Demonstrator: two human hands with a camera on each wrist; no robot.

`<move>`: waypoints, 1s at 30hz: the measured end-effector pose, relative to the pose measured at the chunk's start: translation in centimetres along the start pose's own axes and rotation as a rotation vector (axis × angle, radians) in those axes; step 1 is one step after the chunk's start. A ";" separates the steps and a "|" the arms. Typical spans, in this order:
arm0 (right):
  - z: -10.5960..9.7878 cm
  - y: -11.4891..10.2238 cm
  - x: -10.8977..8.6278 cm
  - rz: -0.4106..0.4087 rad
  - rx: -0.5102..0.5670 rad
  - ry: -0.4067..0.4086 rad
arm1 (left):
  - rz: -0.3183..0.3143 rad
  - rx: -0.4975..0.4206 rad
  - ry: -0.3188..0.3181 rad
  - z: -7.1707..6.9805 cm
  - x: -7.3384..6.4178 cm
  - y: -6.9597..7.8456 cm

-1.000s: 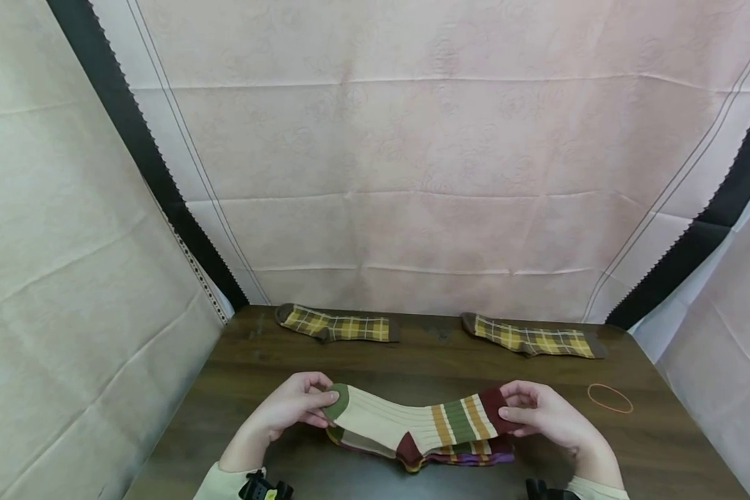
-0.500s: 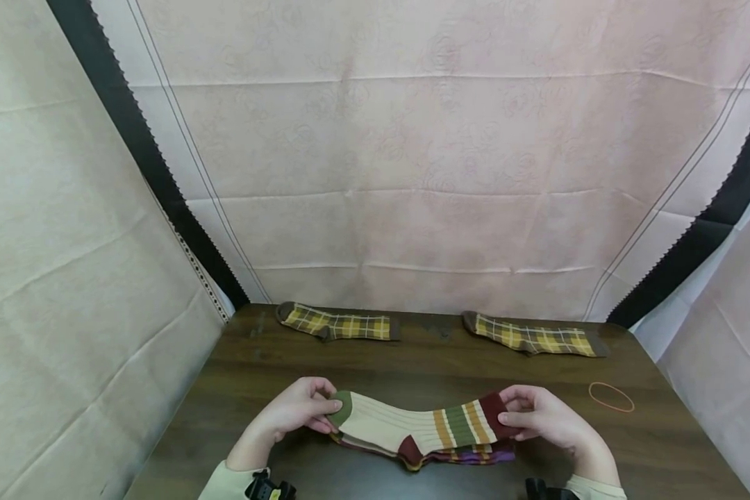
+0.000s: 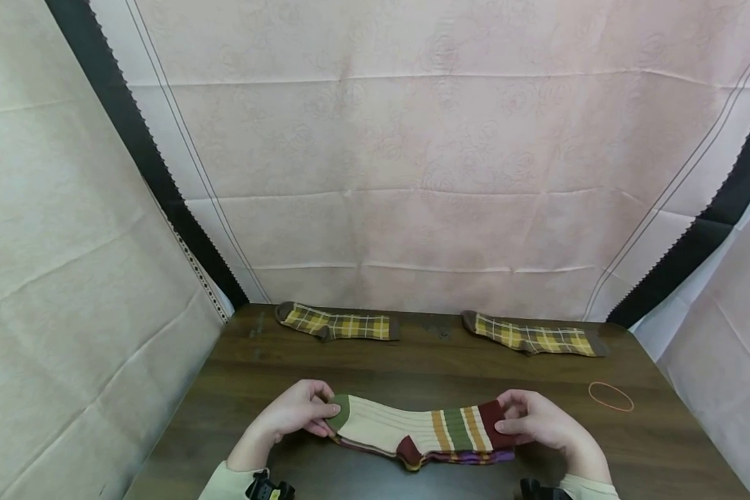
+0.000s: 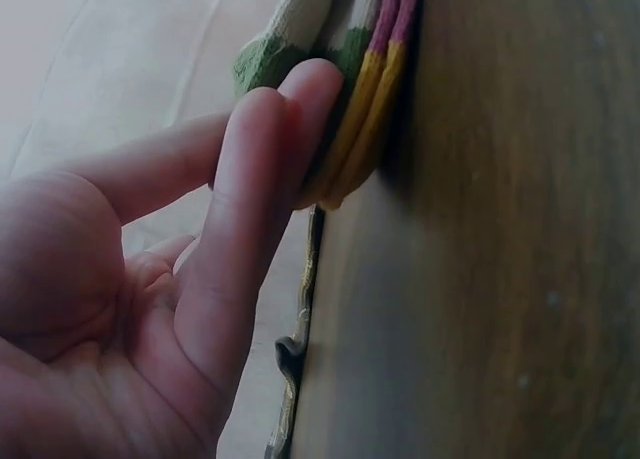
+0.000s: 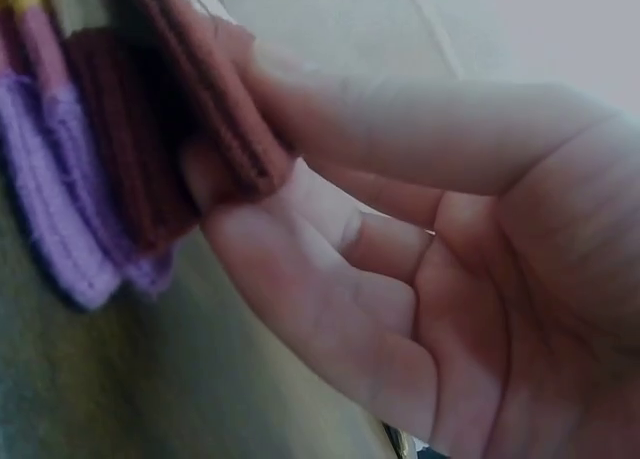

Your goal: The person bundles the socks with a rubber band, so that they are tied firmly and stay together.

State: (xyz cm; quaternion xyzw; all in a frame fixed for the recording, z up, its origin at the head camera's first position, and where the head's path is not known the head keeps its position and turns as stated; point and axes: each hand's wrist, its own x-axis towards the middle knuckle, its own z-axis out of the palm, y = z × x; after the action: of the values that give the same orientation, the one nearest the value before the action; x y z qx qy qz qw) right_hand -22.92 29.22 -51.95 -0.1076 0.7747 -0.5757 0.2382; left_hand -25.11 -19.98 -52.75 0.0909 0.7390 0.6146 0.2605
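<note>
A cream sock [image 3: 387, 420] with a green toe, maroon heel and cuff, and green and mustard stripes lies over a stack of other socks. My left hand [image 3: 303, 408] pinches its green toe between thumb and fingers. At the other end my right hand [image 3: 537, 420] pinches the maroon cuff [image 5: 225, 89], which stands slightly apart from another maroon cuff [image 5: 130, 149] below it. Beneath are socks with purple cuffs [image 5: 70, 199]; mustard toes [image 4: 365, 119] of the lower socks show in the left wrist view. Most of the lower socks are hidden by the cream one.
Two yellow plaid socks, one on the left [image 3: 337, 323] and one on the right [image 3: 534, 335], lie along the back of the wooden table [image 3: 237, 389]. An orange rubber band [image 3: 610, 396] rests on the right. Pale fabric [image 3: 412, 173] rises behind the table.
Both hands have lowered the cream sock toward the stack, so less of the socks beneath shows. The plaid socks and rubber band stay in place.
</note>
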 end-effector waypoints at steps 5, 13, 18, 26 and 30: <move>0.1 0.1 0.1 0.029 -0.034 0.035 | -0.013 0.008 0.003 0.0 0.0 -0.2; 0.1 0.1 0.1 0.062 -0.055 0.069 | -0.021 0.019 0.004 0.0 -0.1 -0.1; 0.1 0.1 0.1 0.082 -0.056 0.081 | -0.026 0.026 0.003 0.0 -0.1 0.0; 0.2 0.1 0.1 0.095 -0.060 0.086 | -0.026 0.054 0.015 -0.1 -0.4 0.0; 0.2 0.2 0.2 0.110 -0.073 0.100 | -0.018 0.070 0.028 0.0 -0.2 -0.2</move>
State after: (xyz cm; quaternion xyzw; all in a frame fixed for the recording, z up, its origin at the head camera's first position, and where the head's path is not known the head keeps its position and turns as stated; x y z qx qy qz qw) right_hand -22.94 29.05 -52.24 -0.0447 0.8108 -0.5378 0.2265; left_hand -24.92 -20.13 -52.90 0.0847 0.7646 0.5871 0.2522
